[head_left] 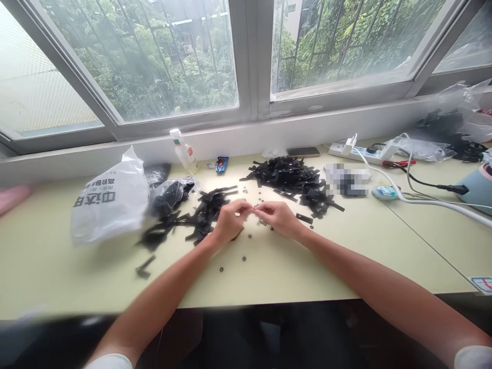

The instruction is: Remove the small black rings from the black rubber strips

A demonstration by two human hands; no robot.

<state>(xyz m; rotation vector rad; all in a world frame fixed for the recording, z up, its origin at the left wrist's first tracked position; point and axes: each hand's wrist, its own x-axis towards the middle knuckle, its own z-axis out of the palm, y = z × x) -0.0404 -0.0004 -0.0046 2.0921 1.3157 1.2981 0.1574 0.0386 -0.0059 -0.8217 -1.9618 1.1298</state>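
A wide window with bars and green trees behind it runs across the back, and below it a pale yellow-green table fills the view from 9 to 3 o'clock.

The largest thing on it is a white plastic bag with black print at 9 o'clock, then a heap of black strips at 1 o'clock and a second, looser spread of black strips at 10 o'clock spilling from a dark clear bag. A power strip with white cables lies at 2 o'clock, a small clear bottle at 11 o'clock, and tiny dark rings are scattered near the middle.

The left hand and right hand meet fingertip to fingertip at the centre, just above the table. Both are curled, thumb and forefinger pressed together on something very small between them; it is too small to make out, though it is likely one of the rings or a strip end.

As I judge it, the step in hand is a fine joining or fitting of small parts, calling for a steady, close pinch rather than reach.

Open table lies from 5 to 7 o'clock up to the near edge; both piles sit close at either flank, and loose rings near the wrists could be swept off.
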